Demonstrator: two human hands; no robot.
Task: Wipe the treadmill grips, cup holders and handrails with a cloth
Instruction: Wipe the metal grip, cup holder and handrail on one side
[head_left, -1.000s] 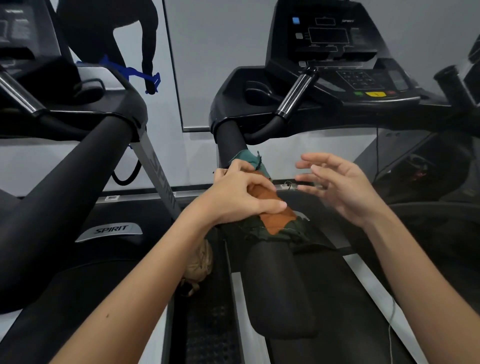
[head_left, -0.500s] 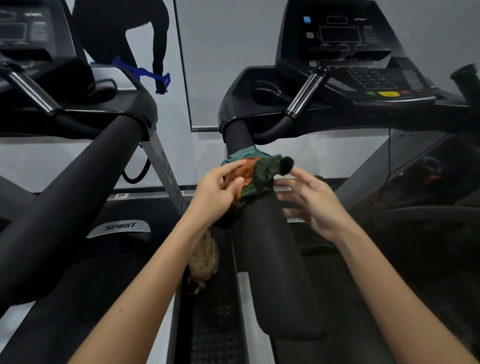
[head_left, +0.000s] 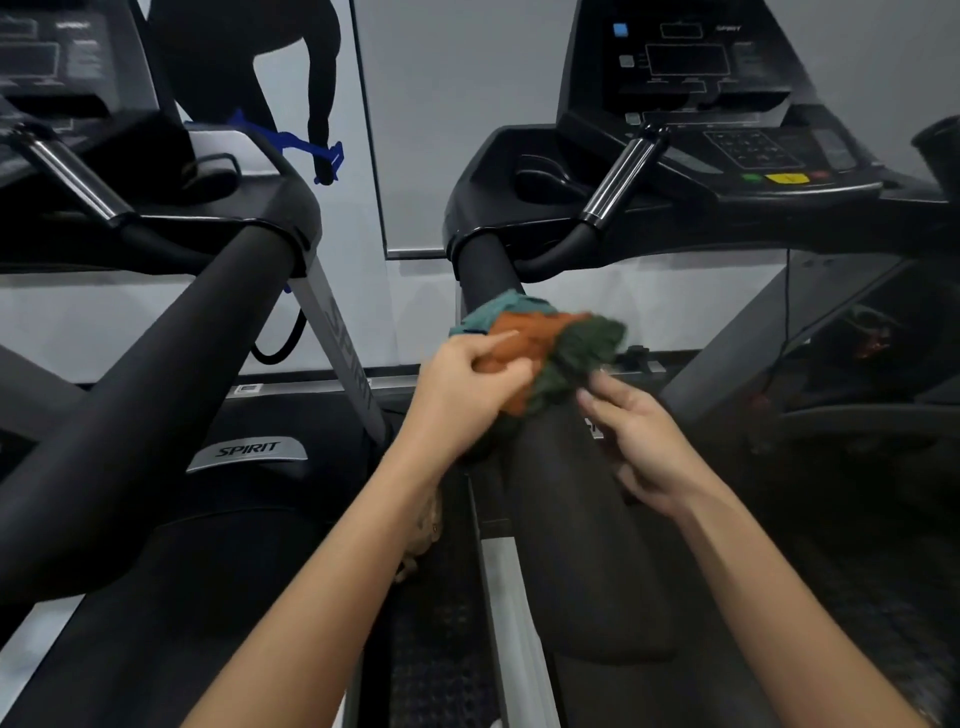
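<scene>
Orange-and-green cloth (head_left: 540, 338) sits bunched on the black handrail (head_left: 587, 545), clutched by the left grip (head_left: 462, 400). The right grip (head_left: 639, 436) is loose-fingered at the cloth's edge and holds nothing. Current step: handrail wiping. Next move, likely: wrap the cloth round the rail and slide it along.

Left grip (head_left: 463, 388) curled in a pinch, right grip (head_left: 641, 441) loosely extended.

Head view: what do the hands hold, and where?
Left hand grips the cloth at its orange part, on the handrail. Right hand is at its dark green end; a pinch there cannot be told.
</scene>
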